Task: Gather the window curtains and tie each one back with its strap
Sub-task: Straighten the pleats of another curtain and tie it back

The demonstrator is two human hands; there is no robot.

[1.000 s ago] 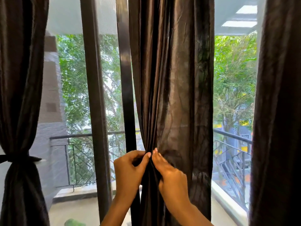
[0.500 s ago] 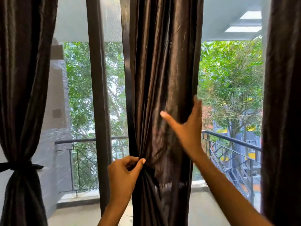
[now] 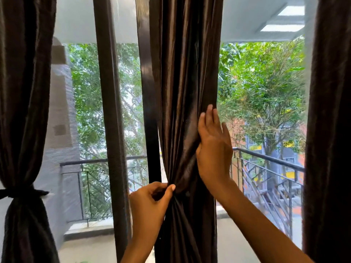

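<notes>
Middle curtain (image 3: 182,92): dark, shiny, hangs straight ahead in front of the window frame (image 3: 112,130) — bunched into folds and narrowed at waist height.
Left hand (image 3: 150,204): low at the curtain's left edge, thumb and curled fingers pinching the gathered folds at the narrow point.
Right hand (image 3: 214,149): higher, on the curtain's right edge; fingers straight and pointing up, palm against the cloth, thumb pressing into the folds. Fingers not curled round anything.
Left curtain (image 3: 22,92): at the left border, already cinched by a dark strap (image 3: 20,192) knotted round it, flaring out below the knot.
Right curtain (image 3: 330,130): at the right border, hangs loose; no tie seen in the part that shows.
Outside: a balcony railing (image 3: 266,160) and green trees (image 3: 262,88) — seen through the glass.
</notes>
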